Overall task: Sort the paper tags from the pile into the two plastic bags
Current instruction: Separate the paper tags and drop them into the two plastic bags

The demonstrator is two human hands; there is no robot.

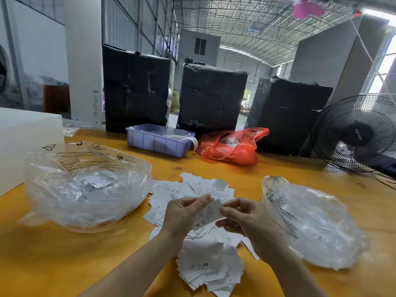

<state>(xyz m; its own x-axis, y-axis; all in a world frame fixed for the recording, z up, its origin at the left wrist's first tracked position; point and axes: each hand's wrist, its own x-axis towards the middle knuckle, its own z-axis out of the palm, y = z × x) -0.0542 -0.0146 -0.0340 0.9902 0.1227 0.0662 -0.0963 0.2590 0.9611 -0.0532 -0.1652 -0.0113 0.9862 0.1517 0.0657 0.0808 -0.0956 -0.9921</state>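
A pile of white paper tags (199, 189) spreads across the middle of the yellow table (64, 254), with a thicker heap (210, 269) near the front edge. Above it, my left hand (184, 213) and my right hand (244, 219) together pinch one printed white tag (209, 214), tilted, the left at its top, the right at its right edge. A clear plastic bag (85, 189) holding tags lies to the left. A second clear plastic bag (310, 224) lies to the right.
At the back of the table stand a lilac plastic bin (158, 142), a red plastic bag (231, 146) and three black wrapped boxes (212, 97). A black fan (355, 133) is at the right, a white block (25, 142) at the left.
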